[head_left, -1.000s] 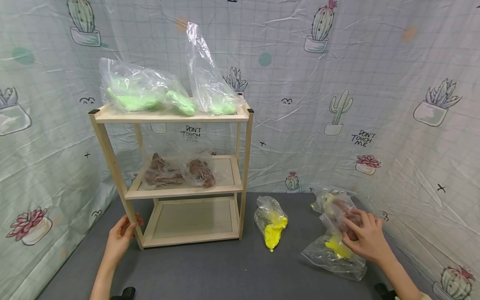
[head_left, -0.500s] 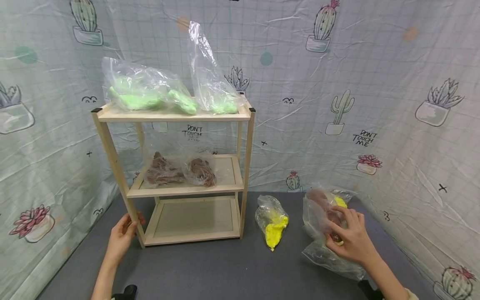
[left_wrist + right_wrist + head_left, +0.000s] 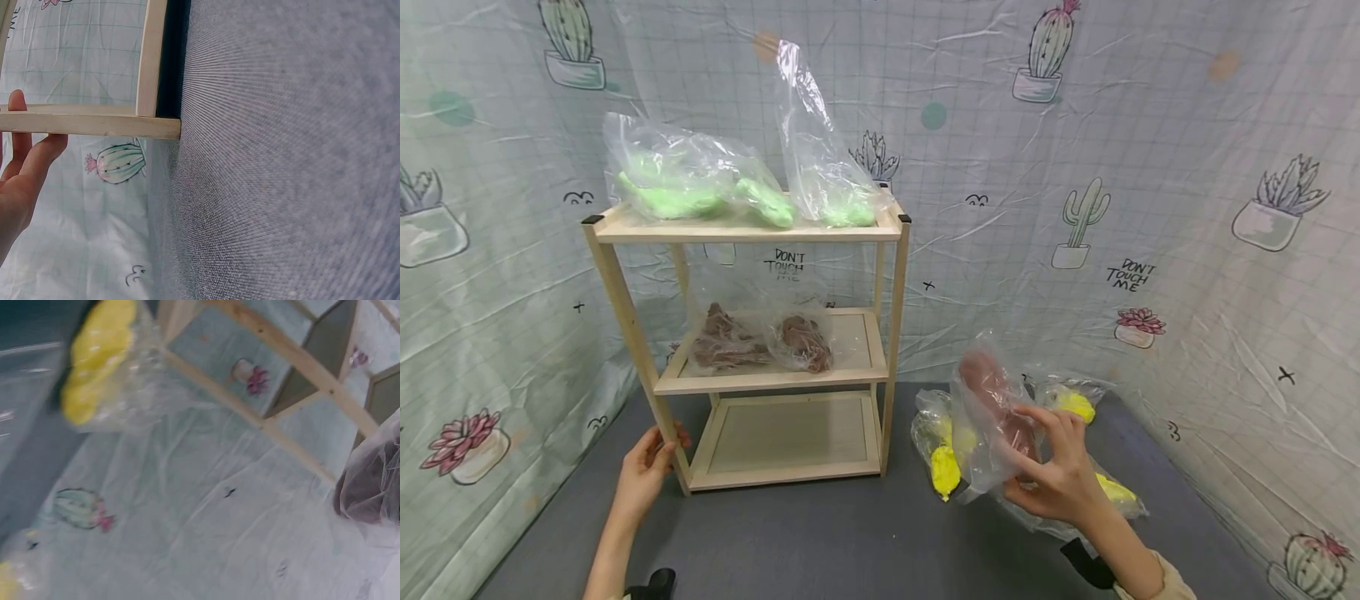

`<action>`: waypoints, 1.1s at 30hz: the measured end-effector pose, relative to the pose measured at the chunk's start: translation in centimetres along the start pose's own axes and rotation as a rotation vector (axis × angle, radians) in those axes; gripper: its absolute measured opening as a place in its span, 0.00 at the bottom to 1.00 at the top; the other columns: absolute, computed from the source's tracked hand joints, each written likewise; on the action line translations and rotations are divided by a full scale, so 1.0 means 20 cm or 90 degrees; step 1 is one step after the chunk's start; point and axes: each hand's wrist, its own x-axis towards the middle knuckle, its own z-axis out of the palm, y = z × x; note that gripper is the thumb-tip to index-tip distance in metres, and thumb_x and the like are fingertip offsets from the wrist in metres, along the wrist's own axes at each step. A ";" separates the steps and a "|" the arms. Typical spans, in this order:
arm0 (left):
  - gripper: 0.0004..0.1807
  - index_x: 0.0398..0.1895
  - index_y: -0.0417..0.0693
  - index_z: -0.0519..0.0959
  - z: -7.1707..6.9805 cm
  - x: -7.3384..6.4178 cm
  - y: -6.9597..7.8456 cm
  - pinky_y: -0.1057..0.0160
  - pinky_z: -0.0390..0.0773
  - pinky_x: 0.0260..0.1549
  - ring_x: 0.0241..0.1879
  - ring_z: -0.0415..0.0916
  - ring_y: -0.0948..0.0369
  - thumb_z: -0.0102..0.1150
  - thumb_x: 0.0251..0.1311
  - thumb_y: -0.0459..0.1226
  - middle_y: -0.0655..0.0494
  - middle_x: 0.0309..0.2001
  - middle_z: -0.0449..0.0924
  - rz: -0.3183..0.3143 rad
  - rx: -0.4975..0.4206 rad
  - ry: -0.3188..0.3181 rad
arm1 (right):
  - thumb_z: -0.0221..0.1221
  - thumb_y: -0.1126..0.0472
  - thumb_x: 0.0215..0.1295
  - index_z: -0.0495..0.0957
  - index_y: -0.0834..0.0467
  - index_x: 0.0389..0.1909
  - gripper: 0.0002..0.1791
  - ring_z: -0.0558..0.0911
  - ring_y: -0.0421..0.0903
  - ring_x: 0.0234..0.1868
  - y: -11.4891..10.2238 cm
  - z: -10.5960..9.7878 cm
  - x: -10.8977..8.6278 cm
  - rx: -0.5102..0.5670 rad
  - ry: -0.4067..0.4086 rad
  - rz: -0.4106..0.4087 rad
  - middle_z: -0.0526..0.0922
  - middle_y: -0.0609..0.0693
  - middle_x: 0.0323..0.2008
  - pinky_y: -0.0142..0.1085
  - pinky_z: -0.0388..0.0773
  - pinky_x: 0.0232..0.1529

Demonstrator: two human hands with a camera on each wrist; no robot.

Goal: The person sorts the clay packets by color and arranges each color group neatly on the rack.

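In the head view my left hand (image 3: 642, 475) pinches the lower front-left leg of a wooden three-tier shelf rack (image 3: 775, 479). The left wrist view shows thumb and a finger on opposite sides of that leg (image 3: 94, 123). My right hand (image 3: 1060, 467) holds a clear plastic bag with a reddish-brown lump (image 3: 988, 383), raised above the table and tilted. Part of this bag (image 3: 375, 481) shows at the right edge of the right wrist view. Behind it, partly covered, lies a bag with a yellow lump (image 3: 944, 473).
More bags with yellow lumps (image 3: 1077, 405) lie on the grey table (image 3: 820, 542) near my right hand. Bagged pale green lumps (image 3: 677, 200) sit on the top shelf. Two bagged brown lumps (image 3: 805, 343) rest on the middle shelf. A printed sheet (image 3: 1000, 150) hangs behind.
My right hand has lifted the bagged brown lump off the yellow bags and carried it left toward the rack. My left hand stays at the rack's leg.
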 end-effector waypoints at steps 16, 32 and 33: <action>0.12 0.49 0.52 0.70 0.00 0.00 -0.02 0.74 0.72 0.27 0.38 0.73 0.79 0.41 0.65 0.35 0.75 0.37 0.75 0.015 -0.051 0.005 | 0.49 0.48 0.59 0.74 0.51 0.34 0.11 0.64 0.56 0.35 -0.09 0.21 0.34 -0.027 0.085 -0.145 0.69 0.65 0.40 0.49 0.51 0.34; 0.13 0.49 0.50 0.70 0.01 0.00 0.00 0.75 0.73 0.30 0.38 0.74 0.78 0.41 0.64 0.32 0.73 0.37 0.75 0.019 -0.079 -0.002 | 0.49 0.63 0.54 0.71 0.55 0.44 0.15 0.67 0.55 0.42 -0.24 0.57 0.58 -0.128 0.070 0.006 0.70 0.64 0.51 0.46 0.55 0.38; 0.13 0.49 0.50 0.70 0.00 0.00 0.00 0.75 0.73 0.30 0.38 0.74 0.78 0.41 0.64 0.32 0.73 0.37 0.75 0.020 -0.084 -0.002 | 0.49 0.64 0.54 0.71 0.55 0.44 0.15 0.67 0.55 0.42 -0.25 0.60 0.59 -0.134 0.069 0.020 0.70 0.64 0.51 0.46 0.55 0.39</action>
